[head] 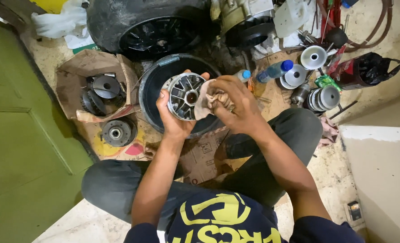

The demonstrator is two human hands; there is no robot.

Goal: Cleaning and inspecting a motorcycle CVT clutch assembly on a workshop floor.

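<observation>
A round silver metal pulley part (185,96) with inner ribs and a centre hole is gripped in my left hand (173,118), over a black round basin (152,85). My right hand (236,104) presses a crumpled beige rag (209,100) against the part's right side. Both forearms reach out above my crossed legs in dark trousers.
A tyre with a black wheel (141,27) lies ahead. Left, a torn cardboard box (74,74) holds dark round parts (102,90); another disc (115,133) lies below it. Right: a plastic bottle (274,71), shiny pulley discs (315,57), a black bag (375,67). A green door (15,135) is on the left.
</observation>
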